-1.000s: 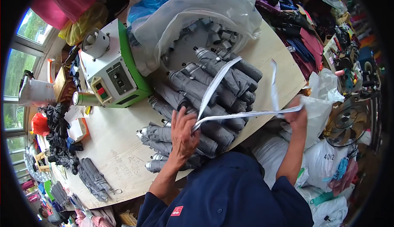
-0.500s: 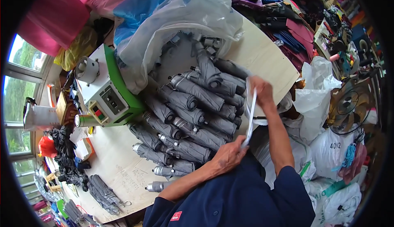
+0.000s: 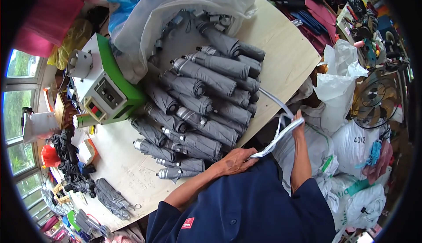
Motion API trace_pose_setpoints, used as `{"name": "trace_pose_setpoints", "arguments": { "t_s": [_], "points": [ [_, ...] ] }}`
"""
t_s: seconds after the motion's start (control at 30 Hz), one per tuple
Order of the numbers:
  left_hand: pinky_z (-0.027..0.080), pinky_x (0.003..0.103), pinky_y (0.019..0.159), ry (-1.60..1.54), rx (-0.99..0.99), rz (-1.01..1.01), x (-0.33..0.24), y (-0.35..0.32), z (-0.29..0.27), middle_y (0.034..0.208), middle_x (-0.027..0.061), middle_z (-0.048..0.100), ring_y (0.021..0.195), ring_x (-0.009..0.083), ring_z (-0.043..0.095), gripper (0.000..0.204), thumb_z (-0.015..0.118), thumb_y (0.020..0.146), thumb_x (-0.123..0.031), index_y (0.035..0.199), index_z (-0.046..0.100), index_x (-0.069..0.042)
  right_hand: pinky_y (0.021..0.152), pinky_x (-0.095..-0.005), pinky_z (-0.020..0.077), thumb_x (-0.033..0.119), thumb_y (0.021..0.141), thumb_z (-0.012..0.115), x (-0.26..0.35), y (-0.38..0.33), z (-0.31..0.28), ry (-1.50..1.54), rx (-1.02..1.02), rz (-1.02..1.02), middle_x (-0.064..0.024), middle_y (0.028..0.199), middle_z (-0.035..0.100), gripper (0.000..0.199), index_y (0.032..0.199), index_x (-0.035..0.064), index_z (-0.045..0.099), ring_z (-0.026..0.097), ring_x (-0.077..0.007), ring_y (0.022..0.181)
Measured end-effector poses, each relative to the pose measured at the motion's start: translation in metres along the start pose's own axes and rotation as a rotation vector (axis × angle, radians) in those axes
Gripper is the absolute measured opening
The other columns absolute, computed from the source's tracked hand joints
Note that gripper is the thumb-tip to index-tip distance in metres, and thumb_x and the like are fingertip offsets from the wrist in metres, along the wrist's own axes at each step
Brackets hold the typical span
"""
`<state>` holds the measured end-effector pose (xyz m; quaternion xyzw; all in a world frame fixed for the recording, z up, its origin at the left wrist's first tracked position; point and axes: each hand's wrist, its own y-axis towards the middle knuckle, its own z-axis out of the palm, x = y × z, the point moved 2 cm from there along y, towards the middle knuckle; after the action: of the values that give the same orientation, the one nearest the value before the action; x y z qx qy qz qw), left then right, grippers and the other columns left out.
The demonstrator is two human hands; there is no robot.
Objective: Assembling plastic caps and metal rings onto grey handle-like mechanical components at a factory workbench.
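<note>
My left hand (image 3: 237, 161) is closed on one end of a bundle of thin white strips (image 3: 276, 143), just in front of my dark blue shirt. My right hand (image 3: 299, 124) grips the other end, farther out to the right. The bundle runs slantwise between both hands, and a loose length curves from it toward the pile's right side. Beside my left hand lies a big stack of folded grey umbrellas (image 3: 209, 77), rolled up, several with silvery ends showing. The fingers of my right hand are partly hidden behind the strips.
A pale wooden table (image 3: 281, 45) bears the stack. Left of it stands a green and white machine (image 3: 107, 89). A clear plastic bag (image 3: 154, 19) drapes over the far end. More grey umbrellas (image 3: 112, 199) lie near left. White sacks (image 3: 354, 155) and a fan (image 3: 376, 94) stand right.
My right hand has come down and outward from the table's edge, pulling the strips to the right. The left hand keeps its hold and has shifted slightly. The whole view has moved a little.
</note>
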<state>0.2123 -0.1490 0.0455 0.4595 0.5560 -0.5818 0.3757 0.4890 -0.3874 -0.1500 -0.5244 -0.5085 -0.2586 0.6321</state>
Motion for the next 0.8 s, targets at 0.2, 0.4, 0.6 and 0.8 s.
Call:
{"name": "trace_pose_setpoints", "arguments": {
  "t_s": [0.2,0.4,0.6,0.8],
  "points": [
    [0.045,0.044,0.074,-0.069,0.087,0.057,0.007,-0.029,0.004,0.091,0.0180,0.062,0.087,0.0369,0.059,0.026,0.052,0.094,-0.024,0.103,0.056,-0.001,0.038,-0.0258,0.0230,0.049,0.097,0.046,-0.045,-0.114,-0.007,0.100,-0.154,0.425,0.0057,0.051,0.029,0.048,0.061,0.0200,0.034,0.034,-0.0073,0.042],
    [0.047,0.041,0.081,0.076,0.022,0.147,0.040,-0.082,0.014,0.097,0.0162,0.062,0.093,0.0336,0.060,0.029,0.055,0.092,-0.024,0.109,0.057,-0.001,0.036,-0.0241,0.0227,0.053,0.094,0.048,-0.081,-0.178,-0.046,0.312,-0.332,0.310,0.0065,0.049,0.029,0.046,0.062,0.0226,0.035,0.031,-0.0083,0.038],
    [0.041,0.044,0.100,0.766,-0.227,0.347,0.075,-0.152,-0.001,0.120,0.0157,0.058,0.116,0.0332,0.054,0.045,0.065,0.085,-0.023,0.125,0.054,-0.006,0.033,-0.0265,0.0187,0.050,0.096,0.046,-0.077,-0.226,-0.050,0.603,-0.511,0.299,0.0068,0.047,0.025,0.048,0.058,0.0233,0.032,0.026,-0.0074,0.036],
    [0.032,0.048,0.107,0.945,-0.290,0.111,0.122,-0.208,-0.010,0.137,0.0169,0.046,0.128,0.0352,0.043,0.061,0.066,0.082,-0.035,0.134,0.047,-0.010,0.033,-0.0256,0.0182,0.052,0.095,0.047,-0.066,-0.255,-0.028,0.408,-0.515,0.373,0.0069,0.047,0.024,0.050,0.057,0.0228,0.032,0.026,-0.0076,0.036]
  ]
}}
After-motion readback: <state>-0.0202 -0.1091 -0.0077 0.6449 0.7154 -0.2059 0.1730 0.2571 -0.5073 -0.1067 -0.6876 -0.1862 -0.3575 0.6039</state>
